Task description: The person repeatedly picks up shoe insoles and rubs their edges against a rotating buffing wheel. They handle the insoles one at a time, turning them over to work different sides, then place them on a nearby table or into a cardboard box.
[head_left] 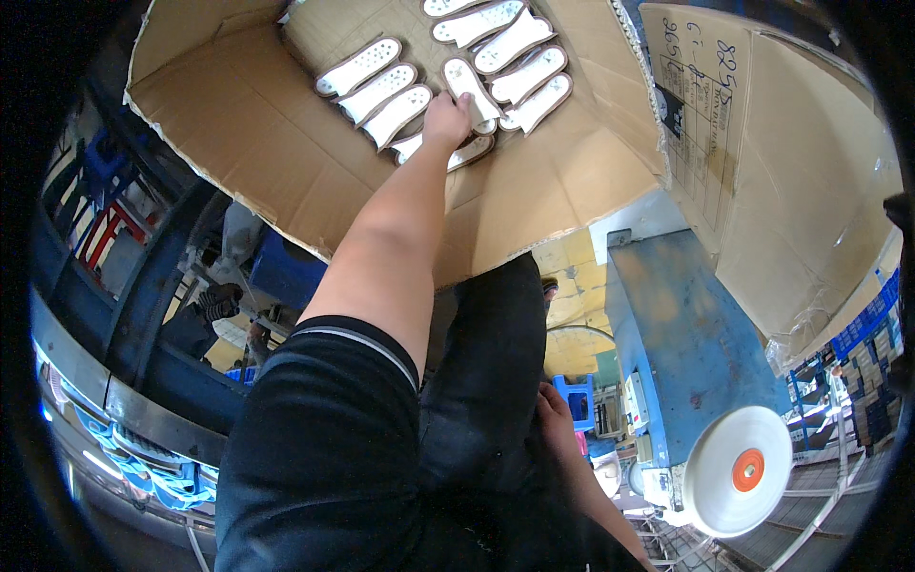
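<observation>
My left hand [447,118] reaches deep into a large cardboard box [257,133]. Its fingers close on the near end of a white shoe sole [460,78] with a brown rim and small holes. To the left of the hand lies a slanted row of similar soles [384,91]. More of them [515,48] are stacked in a row to the right, and a few lie partly under my hand and wrist. Down by my right thigh hangs my right hand [553,412]; its fingers are partly hidden against the dark trousers.
The box's near wall stands close to my legs. On the right are another cardboard box [791,162] and a blue metal cabinet [677,305], with a white disc-shaped roll [739,472] below. A blue stool [578,400] stands behind me. Dark metal racking [143,276] runs along the left.
</observation>
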Demonstrator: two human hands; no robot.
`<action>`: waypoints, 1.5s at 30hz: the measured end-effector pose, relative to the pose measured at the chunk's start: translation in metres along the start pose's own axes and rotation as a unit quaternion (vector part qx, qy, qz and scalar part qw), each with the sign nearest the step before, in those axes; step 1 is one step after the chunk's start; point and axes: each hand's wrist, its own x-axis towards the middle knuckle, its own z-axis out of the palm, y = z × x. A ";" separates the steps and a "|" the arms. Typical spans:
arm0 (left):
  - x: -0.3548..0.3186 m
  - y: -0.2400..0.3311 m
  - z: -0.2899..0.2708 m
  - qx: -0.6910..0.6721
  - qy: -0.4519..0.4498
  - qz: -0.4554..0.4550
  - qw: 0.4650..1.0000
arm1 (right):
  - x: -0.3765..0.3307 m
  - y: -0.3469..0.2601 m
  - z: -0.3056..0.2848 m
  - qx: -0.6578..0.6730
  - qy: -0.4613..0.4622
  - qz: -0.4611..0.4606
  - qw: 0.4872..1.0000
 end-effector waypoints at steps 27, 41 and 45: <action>-0.104 -0.038 -0.009 0.354 -0.118 0.256 0.892 | 0.015 0.021 -0.011 0.010 -0.004 0.002 1.000; -0.058 -0.010 -0.011 0.410 -0.245 0.183 0.859 | 0.024 0.019 -0.010 -0.011 -0.009 -0.003 1.000; -0.061 -0.024 -0.021 0.445 -0.258 0.205 0.833 | 0.027 0.013 -0.005 0.004 -0.012 -0.012 1.000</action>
